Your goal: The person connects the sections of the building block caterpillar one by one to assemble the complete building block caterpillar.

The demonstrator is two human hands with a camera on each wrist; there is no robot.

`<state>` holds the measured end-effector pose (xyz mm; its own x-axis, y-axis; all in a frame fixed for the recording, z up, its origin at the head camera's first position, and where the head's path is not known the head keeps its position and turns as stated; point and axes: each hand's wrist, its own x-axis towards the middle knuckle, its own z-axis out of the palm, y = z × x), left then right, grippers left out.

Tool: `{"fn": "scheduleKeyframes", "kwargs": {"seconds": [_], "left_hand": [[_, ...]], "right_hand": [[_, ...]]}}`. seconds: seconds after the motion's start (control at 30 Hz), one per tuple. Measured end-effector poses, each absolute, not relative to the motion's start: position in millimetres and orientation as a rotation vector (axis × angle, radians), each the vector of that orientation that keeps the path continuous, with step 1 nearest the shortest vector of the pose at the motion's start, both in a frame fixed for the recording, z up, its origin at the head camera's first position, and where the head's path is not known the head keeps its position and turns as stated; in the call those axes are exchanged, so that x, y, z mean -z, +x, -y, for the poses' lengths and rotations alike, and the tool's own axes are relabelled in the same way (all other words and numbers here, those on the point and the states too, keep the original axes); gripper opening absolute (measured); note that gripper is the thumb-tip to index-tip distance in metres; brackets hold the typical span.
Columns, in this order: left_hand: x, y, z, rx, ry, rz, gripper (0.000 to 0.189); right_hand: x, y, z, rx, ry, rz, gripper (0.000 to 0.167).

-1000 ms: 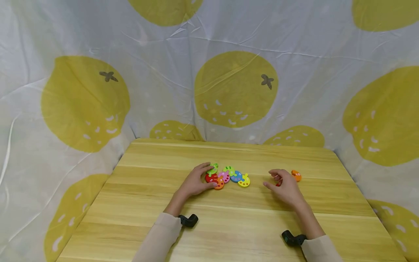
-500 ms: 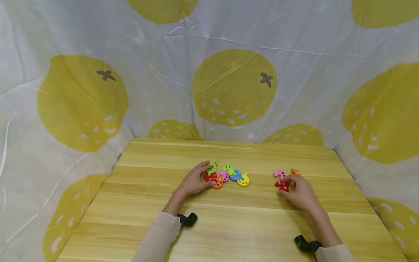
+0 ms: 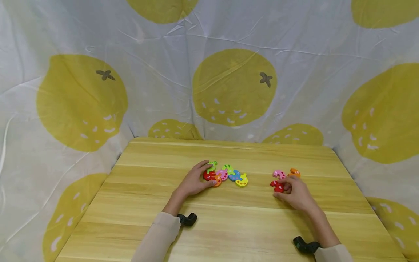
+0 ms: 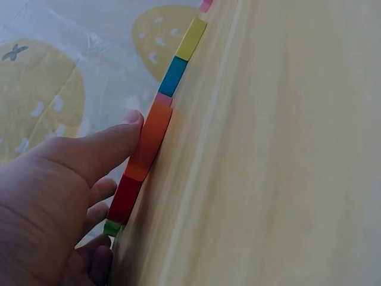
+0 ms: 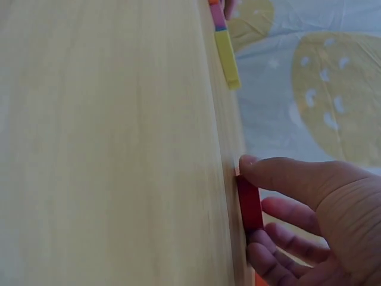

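Flat, numbered puzzle pieces form a joined wavy row in the head view. The row runs from a green face piece point(image 3: 213, 165) through red point(image 3: 208, 175), orange point(image 3: 218, 181), pink, green and blue point(image 3: 234, 175) to yellow point(image 3: 242, 181). My left hand point(image 3: 193, 181) holds its left end, thumb against the orange piece point(image 4: 152, 143) and fingers around the green one. To the right, my right hand point(image 3: 298, 193) pinches a red puzzle piece point(image 3: 278, 187) between thumb and fingers. In the right wrist view, that red piece point(image 5: 250, 204) shows edge-on, close over the table.
Beyond the right hand lie a pink piece point(image 3: 279, 174) marked 9 and an orange piece point(image 3: 295, 172) marked 10. The wooden table point(image 3: 229, 233) meets a lemon-print cloth point(image 3: 229, 32) at its back and sides. Both wrists carry black cameras.
My right hand moved right to the red piece, uncovering the pink 9, then shifted it slightly left. My left hand stays at the row's left end.
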<state>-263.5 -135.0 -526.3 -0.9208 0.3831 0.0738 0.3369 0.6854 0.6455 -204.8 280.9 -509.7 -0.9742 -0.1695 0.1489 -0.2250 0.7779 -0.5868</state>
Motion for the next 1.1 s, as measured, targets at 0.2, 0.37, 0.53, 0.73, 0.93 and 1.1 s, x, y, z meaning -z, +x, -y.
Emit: {"fn": "scheduleKeyframes", "kwargs": {"seconds": [0.2,0.37,0.53,0.73,0.93,1.1], "left_hand": [[524,-262,135,-0.971,0.604,-2.888,0.072],[524,-258,138,-0.883,0.618,-2.908,0.071],[526,-258,140,-0.867,0.635,-2.909,0.071],[528,-260,140,-0.870,0.633,-2.929,0.072],[528,-261,138,-0.881,0.592,-2.943,0.074],[529,-261,138,-0.894,0.563,-2.950,0.075]], "right_hand": [[512,-210,-272,-1.029,0.357,2.876,0.048],[511,-214,-265,-1.081,0.339,2.899,0.048],[509,-221,-259,-1.105,0.297,2.906,0.044],[509,-232,-252,-1.205,0.275,2.913,0.044],[508,-242,-242,-1.270,0.307,2.914,0.043],[507,-251,-231,-1.234,0.360,2.915,0.042]]}}
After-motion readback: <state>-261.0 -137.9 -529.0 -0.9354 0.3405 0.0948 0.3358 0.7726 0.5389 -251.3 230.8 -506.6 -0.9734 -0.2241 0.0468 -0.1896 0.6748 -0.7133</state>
